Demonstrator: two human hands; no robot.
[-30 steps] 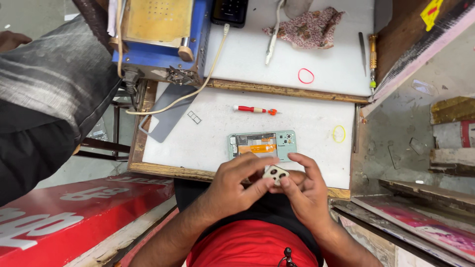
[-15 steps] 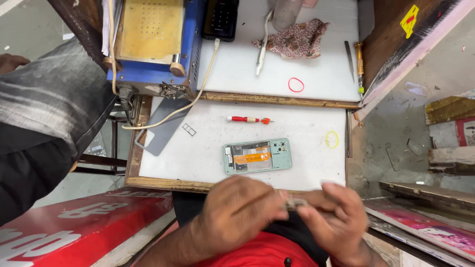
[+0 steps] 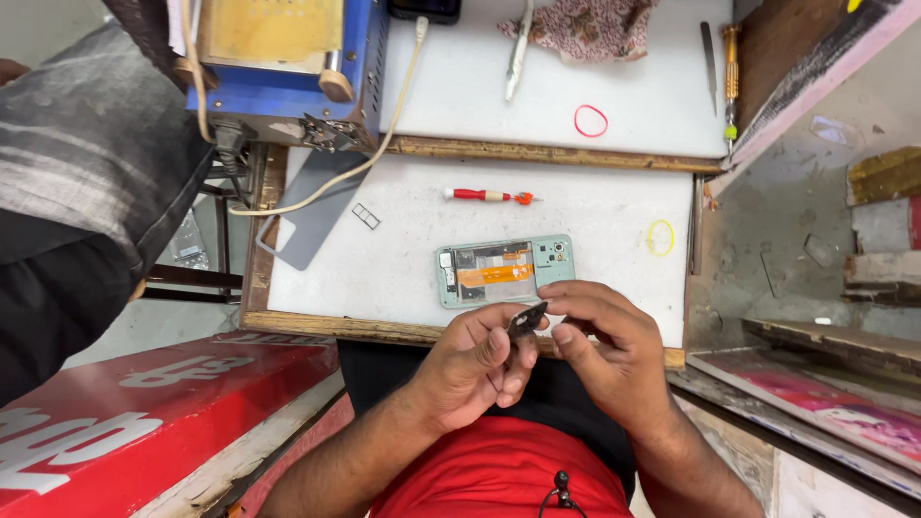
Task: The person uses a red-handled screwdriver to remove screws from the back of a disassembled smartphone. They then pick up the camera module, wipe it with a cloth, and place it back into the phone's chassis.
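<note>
An opened phone (image 3: 506,270) with a mint-green frame lies back-up on the white work board (image 3: 403,259), its orange flex cable showing. Just in front of it, at the board's near edge, my left hand (image 3: 475,369) pinches a small dark part (image 3: 526,319) between thumb and fingers. My right hand (image 3: 604,345) meets it from the right, its fingertips touching the same part. Both hands hover over my lap, close to the phone's lower edge.
A red-handled screwdriver (image 3: 484,196) lies beyond the phone, a yellow rubber band (image 3: 660,237) to its right, a grey back cover (image 3: 312,216) at left. Farther back: a blue machine (image 3: 278,58), a red band (image 3: 591,121), tweezers (image 3: 518,48), a cloth (image 3: 590,24). Another person's sleeve (image 3: 86,192) fills the left.
The view has shifted and come closer. My hands have risen from my lap back up to the board's near edge, still working the small part between them.
</note>
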